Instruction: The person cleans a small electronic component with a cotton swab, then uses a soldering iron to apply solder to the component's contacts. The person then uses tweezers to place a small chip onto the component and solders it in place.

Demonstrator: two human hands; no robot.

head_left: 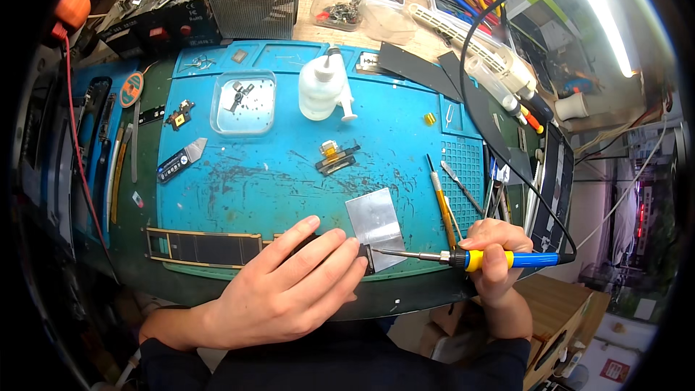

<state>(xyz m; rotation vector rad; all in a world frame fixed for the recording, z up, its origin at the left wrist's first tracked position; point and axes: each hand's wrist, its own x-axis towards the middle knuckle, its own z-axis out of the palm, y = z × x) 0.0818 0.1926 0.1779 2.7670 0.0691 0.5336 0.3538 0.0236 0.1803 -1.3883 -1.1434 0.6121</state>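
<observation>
My right hand [496, 255] is closed around the yellow and blue handle of a soldering iron [534, 259]. Its thin metal tip points left, reaching the end of a long dark strip [224, 246] near the mat's front edge. My left hand [304, 286] lies over that strip with fingers stretched out, hiding its middle part. Under the iron's tip, a silvery rectangular sheet [376, 221] rests on the blue work mat [239, 192]. Further back sits a small part with amber film [337, 157]. Whether the tip touches the strip is too small to tell.
A clear plastic bottle [318, 90] stands behind, beside a shallow tub [244, 127] of small parts. A scraper blade [181, 161] lies left; a yellow-handled tool [440, 199] and tweezers [498, 188] lie right. The iron's black cable [467, 90] arcs over the right side.
</observation>
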